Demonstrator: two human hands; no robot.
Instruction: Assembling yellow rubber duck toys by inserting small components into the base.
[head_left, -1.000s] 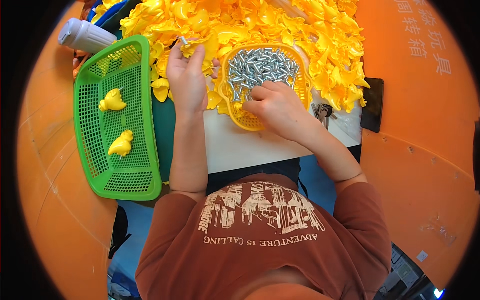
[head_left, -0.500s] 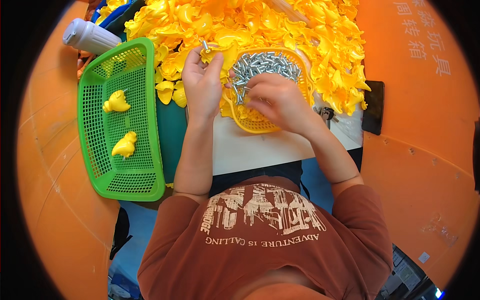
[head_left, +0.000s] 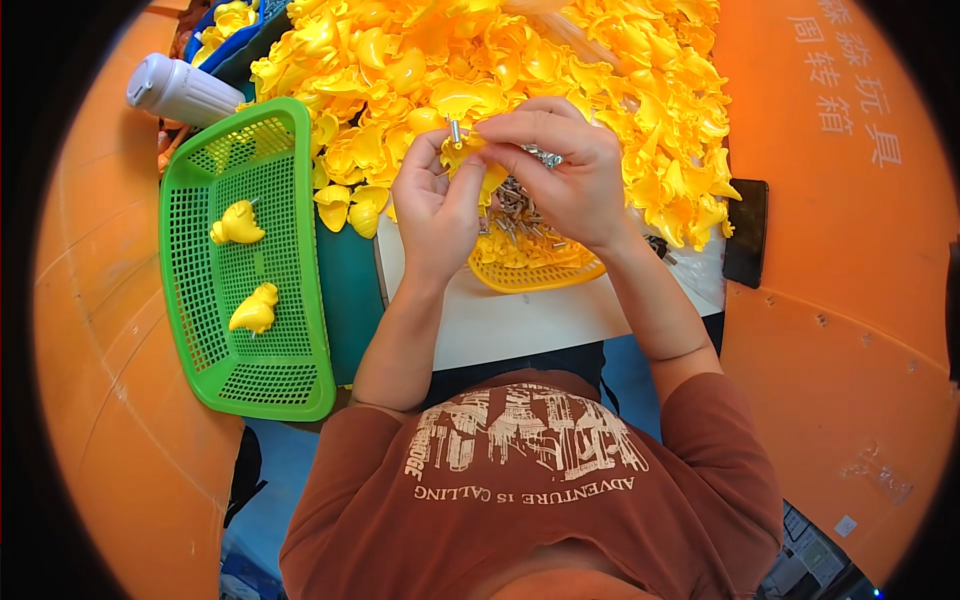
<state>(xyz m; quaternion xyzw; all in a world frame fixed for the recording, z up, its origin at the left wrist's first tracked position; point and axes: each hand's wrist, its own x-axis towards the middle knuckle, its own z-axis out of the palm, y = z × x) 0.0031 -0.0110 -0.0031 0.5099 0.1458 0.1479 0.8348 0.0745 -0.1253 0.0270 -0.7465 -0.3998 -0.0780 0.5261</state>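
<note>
Over the yellow basket (head_left: 540, 281), my left hand (head_left: 437, 210) pinches a yellow plastic shell piece (head_left: 492, 178). A short silver metal pin (head_left: 456, 133) stands up from this piece, close to the left fingertips. My right hand (head_left: 575, 175) has its thumb and index finger closed together at the piece's right side, beside the pin. What those fingertips hold is too small and hidden to make out. Below the hands, loose metal pins (head_left: 515, 212) lie in the basket with yellow pieces. My right hand covers much of the basket.
A green basket (head_left: 322, 330) at left holds two small yellow figures, one farther back (head_left: 240, 223) and one nearer (head_left: 254, 308). Loose yellow shells (head_left: 660, 130) heap across the back. A pale bottle (head_left: 185, 90) lies at far left; a dark phone-like slab (head_left: 747, 232) sits at right.
My right hand has risen from the metal pins to the yellow shell piece, meeting my left hand. My left hand has shifted slightly right. The whole view has shifted a little.
</note>
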